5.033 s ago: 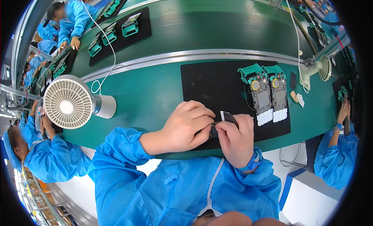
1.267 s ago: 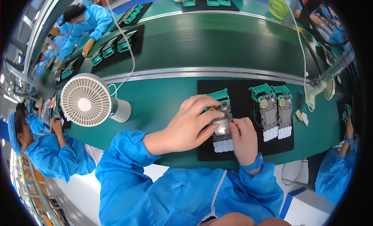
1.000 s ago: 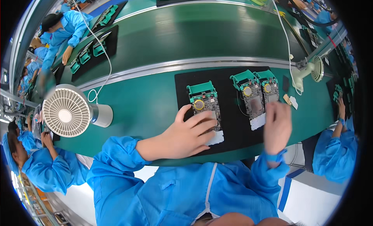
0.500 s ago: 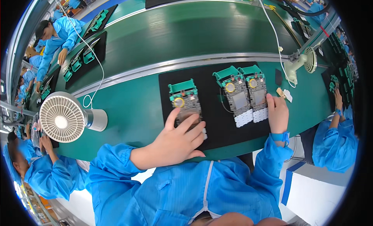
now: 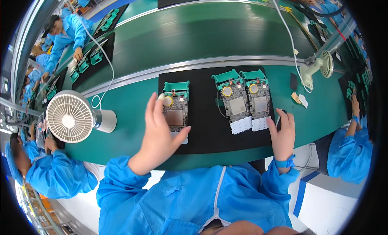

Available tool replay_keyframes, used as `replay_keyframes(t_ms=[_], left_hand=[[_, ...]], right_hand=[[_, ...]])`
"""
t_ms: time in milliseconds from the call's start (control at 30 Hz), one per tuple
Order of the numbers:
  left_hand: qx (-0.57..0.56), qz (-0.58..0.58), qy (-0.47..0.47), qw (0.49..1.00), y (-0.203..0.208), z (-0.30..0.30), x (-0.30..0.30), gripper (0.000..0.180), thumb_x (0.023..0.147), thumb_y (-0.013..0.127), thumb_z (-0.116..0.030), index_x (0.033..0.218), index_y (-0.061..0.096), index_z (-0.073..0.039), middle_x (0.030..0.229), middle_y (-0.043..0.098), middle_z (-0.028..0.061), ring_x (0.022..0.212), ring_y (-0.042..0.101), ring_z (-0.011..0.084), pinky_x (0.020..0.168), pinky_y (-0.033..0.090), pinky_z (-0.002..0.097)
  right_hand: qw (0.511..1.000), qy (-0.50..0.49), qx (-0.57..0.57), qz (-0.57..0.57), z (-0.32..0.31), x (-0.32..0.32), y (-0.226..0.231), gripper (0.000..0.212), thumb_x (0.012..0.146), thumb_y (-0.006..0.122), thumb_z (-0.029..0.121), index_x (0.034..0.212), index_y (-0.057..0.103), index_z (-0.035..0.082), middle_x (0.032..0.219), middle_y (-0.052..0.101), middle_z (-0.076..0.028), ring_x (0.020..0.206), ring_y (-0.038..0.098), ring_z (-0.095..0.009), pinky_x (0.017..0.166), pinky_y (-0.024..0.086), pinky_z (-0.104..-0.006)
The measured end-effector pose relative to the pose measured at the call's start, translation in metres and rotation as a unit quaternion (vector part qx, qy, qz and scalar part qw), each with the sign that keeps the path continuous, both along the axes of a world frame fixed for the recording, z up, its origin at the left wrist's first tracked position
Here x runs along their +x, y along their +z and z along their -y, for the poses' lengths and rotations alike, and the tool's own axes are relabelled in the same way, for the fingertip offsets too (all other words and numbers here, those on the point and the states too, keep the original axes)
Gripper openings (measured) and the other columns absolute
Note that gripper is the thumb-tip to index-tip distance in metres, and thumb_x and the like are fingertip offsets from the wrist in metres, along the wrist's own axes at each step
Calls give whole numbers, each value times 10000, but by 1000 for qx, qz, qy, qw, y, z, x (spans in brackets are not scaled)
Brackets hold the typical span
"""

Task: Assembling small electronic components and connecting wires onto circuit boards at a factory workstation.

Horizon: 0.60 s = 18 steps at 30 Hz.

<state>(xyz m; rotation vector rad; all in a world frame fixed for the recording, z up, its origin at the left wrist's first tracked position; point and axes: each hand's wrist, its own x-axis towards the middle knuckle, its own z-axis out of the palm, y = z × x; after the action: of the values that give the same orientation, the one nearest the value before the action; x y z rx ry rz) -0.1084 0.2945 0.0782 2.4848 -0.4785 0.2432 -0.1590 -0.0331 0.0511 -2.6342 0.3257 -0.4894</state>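
Observation:
A circuit board (image 5: 175,117) with a green plastic holder, a round yellow-rimmed coin cell and a metal shield lies on the black mat (image 5: 206,134). My left hand (image 5: 155,128) is over its left edge, fingers stretched out and thumb apart, with a pale cover on one fingertip. Two similar boards lie side by side to the right: one circuit board (image 5: 237,105) with a thin wire looping at its left, and another circuit board (image 5: 259,104). Beside the latter, my right hand (image 5: 283,134) pinches a slim silvery tool (image 5: 278,120) with a dark end, mostly hidden by the fingers.
A white fan (image 5: 68,119) stands at left, a pale green fan (image 5: 315,69) at the back right. Scraps of tape (image 5: 299,99) lie beside the mat. Beyond the metal rail runs a green conveyor (image 5: 202,32). Co-workers in blue sit on both sides.
My left hand has lifted off the left board's middle and swung to its left edge, fingers straightened. The right hand has moved slightly down, and the slim tool now shows in it.

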Motion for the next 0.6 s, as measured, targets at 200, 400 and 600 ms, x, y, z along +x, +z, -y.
replay_keyframes(t_ms=[200,400,600], left_hand=[[-8,36,-9,999,-31,10,-2,945,747,748,-89,1430,126,111,1457,165,386,1279,347,551,1002,438,460],[-44,52,-4,998,-26,1,14,910,710,731,-92,1420,183,59,1464,159,358,1310,273,548,1065,361,507],[59,93,-2,994,-33,14,38,880,715,760,-173,1408,268,53,1448,210,328,1331,241,537,1102,302,549]], right_hand=[[997,28,-37,54,-14,-5,-7,418,841,714,132,1208,577,-14,1254,531,-212,1136,533,-401,929,457,-428],[997,6,-38,63,-22,-13,-23,416,869,683,110,1255,564,10,1284,509,-233,1182,504,-411,969,432,-445],[994,17,-37,104,-20,-19,-28,356,905,619,55,1257,575,16,1245,521,-212,1148,522,-385,962,434,-419]])
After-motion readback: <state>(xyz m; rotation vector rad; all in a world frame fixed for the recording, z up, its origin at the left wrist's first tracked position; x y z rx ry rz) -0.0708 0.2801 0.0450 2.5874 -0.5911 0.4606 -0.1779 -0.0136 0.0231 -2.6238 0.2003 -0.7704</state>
